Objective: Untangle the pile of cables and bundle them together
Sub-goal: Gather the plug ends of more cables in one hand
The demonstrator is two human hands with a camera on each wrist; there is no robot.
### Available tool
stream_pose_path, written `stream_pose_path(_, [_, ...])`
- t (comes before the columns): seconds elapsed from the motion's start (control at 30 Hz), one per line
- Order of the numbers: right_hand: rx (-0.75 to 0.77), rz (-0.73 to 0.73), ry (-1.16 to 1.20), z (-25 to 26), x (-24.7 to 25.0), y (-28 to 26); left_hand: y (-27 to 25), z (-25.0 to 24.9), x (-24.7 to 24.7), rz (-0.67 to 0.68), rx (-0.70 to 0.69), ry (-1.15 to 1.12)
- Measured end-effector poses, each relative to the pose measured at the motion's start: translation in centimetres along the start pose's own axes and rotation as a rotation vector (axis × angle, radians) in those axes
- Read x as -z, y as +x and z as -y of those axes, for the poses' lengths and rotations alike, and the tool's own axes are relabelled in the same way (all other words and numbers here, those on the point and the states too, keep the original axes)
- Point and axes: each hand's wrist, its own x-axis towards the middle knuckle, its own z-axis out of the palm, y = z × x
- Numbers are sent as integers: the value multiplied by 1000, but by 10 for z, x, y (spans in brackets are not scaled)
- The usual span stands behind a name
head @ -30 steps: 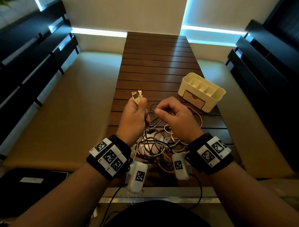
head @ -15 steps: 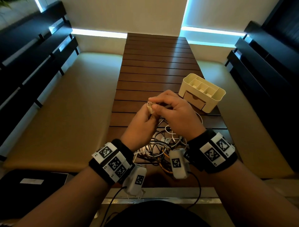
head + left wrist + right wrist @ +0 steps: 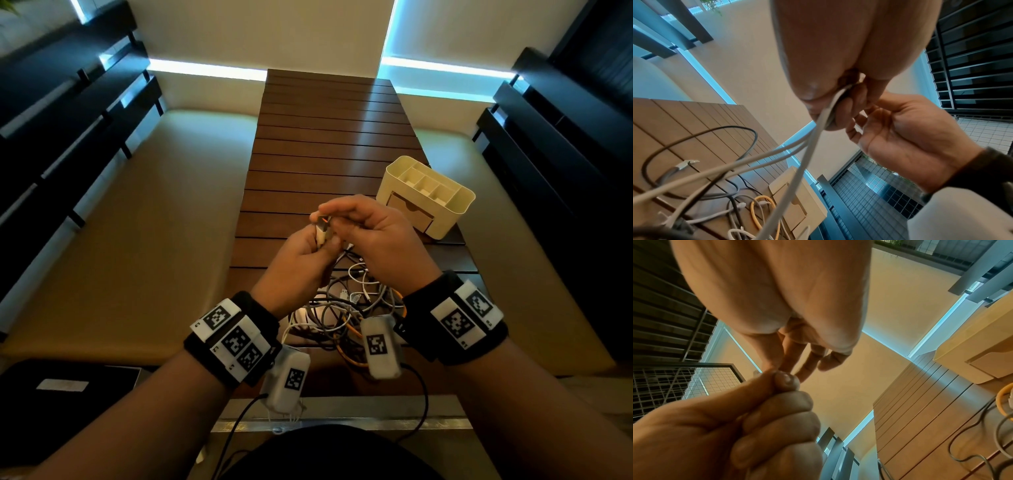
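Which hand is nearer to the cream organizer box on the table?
The right hand. It is held up just beside the cream organizer box, toward the person. The left hand is farther away, on the other side of the right hand.

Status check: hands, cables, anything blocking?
Left hand grips white plug ends; right hand pinches their tips. Cable pile still tangled on table. Organizer clear, far right.
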Motion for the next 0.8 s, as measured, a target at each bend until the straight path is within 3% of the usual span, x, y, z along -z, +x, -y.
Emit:
stream_pose_path(0.2, [-28,-106,-25,-3,-1,4,0,1,2,21,-3,-102])
stream_pose_path(0.57, [-95,-220,-99,0,-2,4,1,-2,6,-42,-11,-14])
stream_pose_path(0.8, [-95,-165,-56,1,1,7,5,0,6,31,-50,24])
